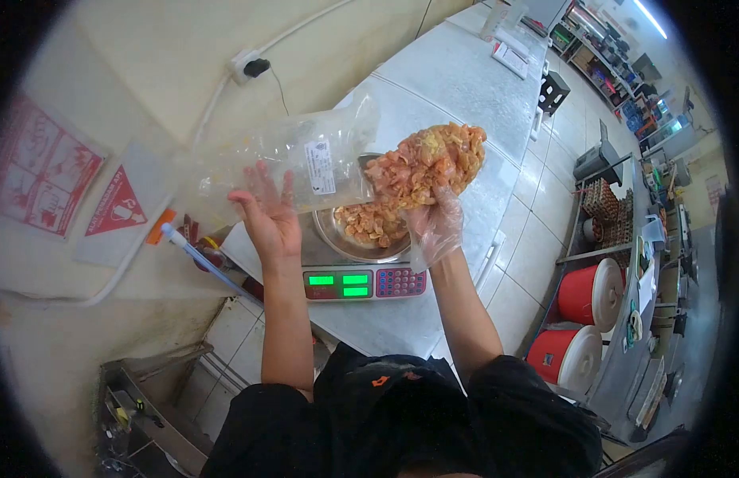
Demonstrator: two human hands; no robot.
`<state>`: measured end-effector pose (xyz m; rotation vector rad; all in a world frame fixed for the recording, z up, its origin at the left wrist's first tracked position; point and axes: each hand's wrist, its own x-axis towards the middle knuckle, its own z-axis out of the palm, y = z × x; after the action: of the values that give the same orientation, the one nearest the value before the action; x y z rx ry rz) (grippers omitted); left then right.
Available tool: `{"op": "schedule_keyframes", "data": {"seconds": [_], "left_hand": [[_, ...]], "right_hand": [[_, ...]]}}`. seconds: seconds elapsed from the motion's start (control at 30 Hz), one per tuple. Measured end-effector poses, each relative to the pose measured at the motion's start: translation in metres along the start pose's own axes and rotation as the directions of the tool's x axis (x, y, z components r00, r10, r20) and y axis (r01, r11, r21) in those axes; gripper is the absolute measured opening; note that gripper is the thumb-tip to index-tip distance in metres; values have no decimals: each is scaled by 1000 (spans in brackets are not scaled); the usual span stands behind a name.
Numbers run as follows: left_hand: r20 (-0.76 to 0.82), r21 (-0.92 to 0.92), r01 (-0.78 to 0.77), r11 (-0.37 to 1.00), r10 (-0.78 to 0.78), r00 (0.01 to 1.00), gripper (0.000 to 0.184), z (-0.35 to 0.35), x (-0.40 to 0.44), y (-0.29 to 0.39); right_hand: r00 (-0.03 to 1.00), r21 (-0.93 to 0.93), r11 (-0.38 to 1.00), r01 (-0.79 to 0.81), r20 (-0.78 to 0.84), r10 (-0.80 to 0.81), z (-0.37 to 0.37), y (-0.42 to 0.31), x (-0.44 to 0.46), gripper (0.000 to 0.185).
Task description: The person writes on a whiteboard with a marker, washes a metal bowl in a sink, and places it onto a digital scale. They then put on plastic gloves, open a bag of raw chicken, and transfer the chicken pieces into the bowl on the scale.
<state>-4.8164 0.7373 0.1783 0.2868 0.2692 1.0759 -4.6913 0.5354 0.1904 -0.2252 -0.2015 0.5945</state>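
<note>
My left hand is bare, palm up, and holds up a clear plastic bag that bears a white printed label. Its fingers show through the film, somewhat spread. My right hand, in a clear plastic glove, supports a large clump of raw chopped chicken from below. Under the clump, a round metal bowl contains more of the pieces. This bowl rests on a digital scale with lit green displays. Part of the bowl is hidden by the bag and the clump.
The metal worktable runs away along the wall, with a notepad at its far part. A wall socket has a black plug in it. To the right, red buckets and stacked egg trays sit on a shelf.
</note>
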Motion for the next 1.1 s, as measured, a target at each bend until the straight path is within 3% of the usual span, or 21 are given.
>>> {"op": "schedule_keyframes", "data": {"seconds": [0.07, 0.3, 0.47, 0.5, 0.57, 0.7, 0.77, 0.9, 0.97, 1.07, 1.1], "left_hand": [[93, -57, 30, 998, -25, 995, 58, 0, 4, 4], [149, 36, 65, 997, -70, 986, 55, 3, -15, -9], [444, 260, -71, 963, -54, 895, 77, 1, -22, -24], [443, 262, -71, 962, -54, 895, 77, 5, -24, -26], [420, 190, 71, 979, -146, 896, 91, 12, -29, -26], [456, 138, 131, 982, -181, 871, 95, 20, -27, -15], [396, 314, 62, 947, -190, 898, 99, 19, -22, -3], [417, 403, 39, 914, -221, 882, 96, 18, -21, -5], [389, 379, 143, 914, -297, 872, 94, 26, -30, -15], [400, 312, 115, 943, -240, 884, 93, 35, -36, -27], [400, 312, 116, 943, -241, 884, 93, 37, -37, -28]], "right_hand": [[999, 16, 999, -28, 26, 28, 1, 1, 1, 64], [998, -10, 998, -56, 1, 56, 1, 17, 12, 64], [998, 42, 998, -45, -51, 47, 4, 34, 24, 65], [994, 79, 994, -71, -76, 77, 6, 34, 24, 66], [989, 116, 989, -96, -99, 108, 9, 35, 25, 66], [987, 20, 992, -121, -102, 122, 10, 24, 28, 64], [982, 18, 990, -140, -125, 141, 10, 17, 31, 63], [982, -19, 990, -137, -130, 134, 14, 12, 34, 58], [977, 24, 986, -165, -134, 167, 23, 14, 30, 56], [974, -82, 981, -174, -164, 159, 38, 12, 21, 44], [975, -205, 963, -174, -171, 140, 34, 11, 19, 44]]}}
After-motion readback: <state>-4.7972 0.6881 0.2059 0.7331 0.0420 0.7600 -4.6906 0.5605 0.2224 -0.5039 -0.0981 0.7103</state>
